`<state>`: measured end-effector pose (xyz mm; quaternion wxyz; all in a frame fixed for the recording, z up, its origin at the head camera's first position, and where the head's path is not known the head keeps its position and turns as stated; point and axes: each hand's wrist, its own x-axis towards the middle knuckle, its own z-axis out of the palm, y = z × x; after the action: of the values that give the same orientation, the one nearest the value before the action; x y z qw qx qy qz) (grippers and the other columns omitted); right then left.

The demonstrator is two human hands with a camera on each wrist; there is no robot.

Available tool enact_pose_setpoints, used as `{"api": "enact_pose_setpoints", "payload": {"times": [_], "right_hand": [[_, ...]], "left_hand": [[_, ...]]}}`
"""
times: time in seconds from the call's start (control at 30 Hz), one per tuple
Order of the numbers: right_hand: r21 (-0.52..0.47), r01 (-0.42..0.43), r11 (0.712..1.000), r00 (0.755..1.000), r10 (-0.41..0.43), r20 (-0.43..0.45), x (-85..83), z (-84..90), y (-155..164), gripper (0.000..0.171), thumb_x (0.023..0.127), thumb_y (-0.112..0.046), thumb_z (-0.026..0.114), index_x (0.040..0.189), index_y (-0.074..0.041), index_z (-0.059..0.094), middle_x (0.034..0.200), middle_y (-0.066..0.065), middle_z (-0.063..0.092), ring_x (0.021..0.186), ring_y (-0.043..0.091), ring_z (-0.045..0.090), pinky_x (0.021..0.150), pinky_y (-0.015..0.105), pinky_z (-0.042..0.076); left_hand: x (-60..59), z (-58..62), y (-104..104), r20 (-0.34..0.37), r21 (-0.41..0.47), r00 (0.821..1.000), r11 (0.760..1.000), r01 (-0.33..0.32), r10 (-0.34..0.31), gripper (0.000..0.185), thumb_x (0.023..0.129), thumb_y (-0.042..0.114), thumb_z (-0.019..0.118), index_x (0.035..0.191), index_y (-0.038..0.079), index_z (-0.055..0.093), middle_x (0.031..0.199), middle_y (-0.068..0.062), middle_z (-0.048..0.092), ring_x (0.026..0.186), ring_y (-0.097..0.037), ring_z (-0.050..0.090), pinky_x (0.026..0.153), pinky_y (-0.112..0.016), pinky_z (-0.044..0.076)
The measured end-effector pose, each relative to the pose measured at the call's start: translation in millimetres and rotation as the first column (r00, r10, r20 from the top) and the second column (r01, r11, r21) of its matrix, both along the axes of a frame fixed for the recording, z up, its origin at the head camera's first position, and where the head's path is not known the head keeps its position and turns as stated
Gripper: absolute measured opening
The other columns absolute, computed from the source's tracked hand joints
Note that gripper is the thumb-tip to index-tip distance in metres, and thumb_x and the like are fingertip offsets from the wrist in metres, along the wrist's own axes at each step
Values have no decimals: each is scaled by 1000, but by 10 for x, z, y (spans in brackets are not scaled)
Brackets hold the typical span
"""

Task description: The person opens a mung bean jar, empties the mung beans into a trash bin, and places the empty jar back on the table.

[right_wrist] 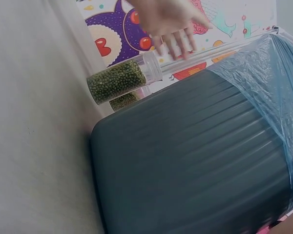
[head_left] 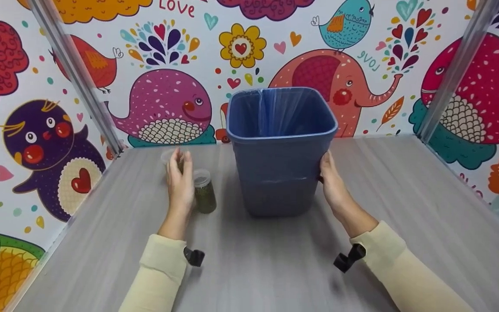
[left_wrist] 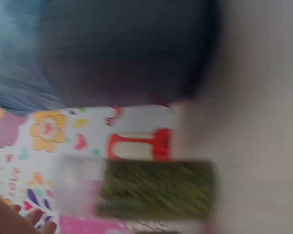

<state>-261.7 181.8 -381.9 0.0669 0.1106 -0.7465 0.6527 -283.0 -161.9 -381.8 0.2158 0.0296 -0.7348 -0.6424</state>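
A blue bin with a blue plastic liner stands upright in the middle of the grey table. My right hand lies flat against the bin's right side, fingers straight. My left hand reaches out left of the bin with its fingers spread, between two clear jars of green beans. The near jar stands just right of the hand; the far jar is partly hidden behind the fingers. The right wrist view shows the bin, both jars and the spread left hand. The left wrist view is blurred, showing a jar.
Colourful cartoon panels wall the table on the left, back and right, with metal posts at the back corners. Bare table surface lies in front of the bin and to its right.
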Motion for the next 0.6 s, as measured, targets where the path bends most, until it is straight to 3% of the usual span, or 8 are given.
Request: {"api": "enact_pose_setpoints", "payload": {"times": [0.1,0.23,0.37,0.5,0.6], "right_hand": [[1,2,1000,1000,-2,9,-1,-14,-4,77,111,-61,14,171,-18,-8,179,7,-4,164,30,2,128,64,9],[7,8,1000,1000,-8,11,6,-9,2,76,112,-60,14,172,-18,-8,179,7,-3,164,30,4,129,63,10],[15,8,1000,1000,-8,18,17,-32,-20,75,112,-59,14,172,-18,-5,179,7,1,163,30,7,128,63,13],[-2,8,1000,1000,-8,7,13,-34,-36,73,114,-55,16,172,-15,-4,179,10,2,163,31,7,128,63,13],[-17,0,1000,1000,0,-6,8,-29,-42,74,114,-55,16,172,-13,-4,179,11,0,163,31,4,128,63,11]], "left_hand": [[-7,-170,-107,96,-24,994,998,49,-46,74,111,42,54,169,8,22,172,-17,29,160,-31,23,131,-48,17],[-45,-279,-147,171,90,974,987,132,-146,90,105,34,68,171,10,12,172,-20,27,160,-37,22,129,-52,21],[-75,-384,-144,222,136,957,978,158,-185,103,97,26,78,171,11,7,172,-22,27,159,-38,25,129,-53,23],[-104,-475,-135,237,112,952,979,173,-195,106,93,21,83,170,8,12,172,-24,27,158,-37,26,129,-53,22],[-105,-526,-136,231,102,954,980,174,-193,95,93,17,84,166,2,25,167,-25,36,155,-37,33,127,-53,25]]}}
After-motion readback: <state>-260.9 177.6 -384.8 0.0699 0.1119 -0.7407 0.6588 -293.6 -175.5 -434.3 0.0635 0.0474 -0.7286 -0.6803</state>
